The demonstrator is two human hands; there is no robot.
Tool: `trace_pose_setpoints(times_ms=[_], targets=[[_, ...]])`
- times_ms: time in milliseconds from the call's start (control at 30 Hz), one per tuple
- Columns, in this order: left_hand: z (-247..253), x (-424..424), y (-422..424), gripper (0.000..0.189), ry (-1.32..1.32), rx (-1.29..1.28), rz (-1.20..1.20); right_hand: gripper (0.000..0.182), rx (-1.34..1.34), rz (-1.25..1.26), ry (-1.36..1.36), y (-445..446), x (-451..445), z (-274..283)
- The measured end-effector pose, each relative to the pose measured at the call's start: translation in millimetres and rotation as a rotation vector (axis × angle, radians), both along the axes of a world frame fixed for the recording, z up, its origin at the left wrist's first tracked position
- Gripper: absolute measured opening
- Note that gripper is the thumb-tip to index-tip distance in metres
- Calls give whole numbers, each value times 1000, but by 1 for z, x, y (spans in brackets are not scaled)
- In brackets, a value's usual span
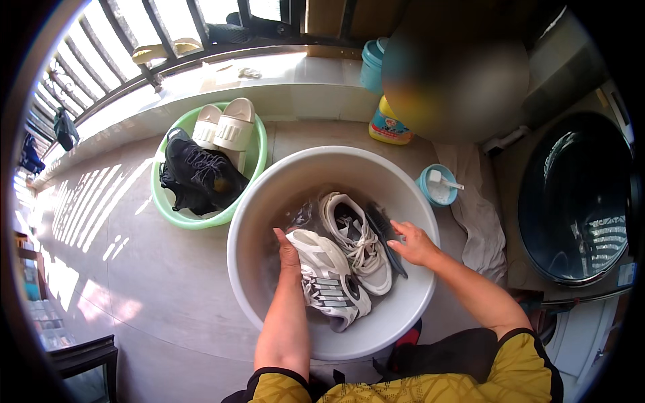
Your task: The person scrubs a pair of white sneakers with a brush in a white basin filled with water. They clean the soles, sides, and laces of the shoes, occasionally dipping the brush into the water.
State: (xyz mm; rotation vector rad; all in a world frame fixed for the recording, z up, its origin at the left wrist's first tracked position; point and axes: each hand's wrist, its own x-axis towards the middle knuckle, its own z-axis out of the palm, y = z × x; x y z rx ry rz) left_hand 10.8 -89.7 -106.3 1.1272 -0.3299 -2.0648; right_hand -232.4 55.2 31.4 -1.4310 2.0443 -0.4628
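Note:
A large white plastic basin [332, 347] stands before me with some water in it. My left hand [288, 252] grips a white and grey sneaker [322, 272] at its toe end, and the shoe lies tilted on its side. Beside it a second sneaker [360, 242] with cream laces rests sole down. My right hand [415, 244] hangs at the basin's right wall, thumb and fingers apart and nothing between them. Just left of those fingers, a dark scrubbing brush [385, 237] leans along the second sneaker. The tips of my left fingers are hidden behind the shoe.
A green basin [211, 221] holds black shoes [201, 166] and beige slides [234, 123]. At right sit a blue tub of white powder with a scoop [439, 186], a crumpled cloth [478, 237] and a round dark appliance door [574, 201]. A yellow bottle [388, 126] stands behind.

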Motion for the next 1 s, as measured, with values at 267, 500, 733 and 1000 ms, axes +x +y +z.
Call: trace_pose_setpoints(times_ms=[267,500,733,1000], targets=[[0,6,4,88,75,111,-91,31,-435,-264,-64,6,-45,41],[34,-5,10,92,31,131,-132,42,-243,-517,149,24,-135,5],[39,-5,11,92,-28,59,-106,56,123,-152,302,7,-129,-24],[30,1,12,92,-45,49,-100,34,242,-179,405,-2,-134,-44]])
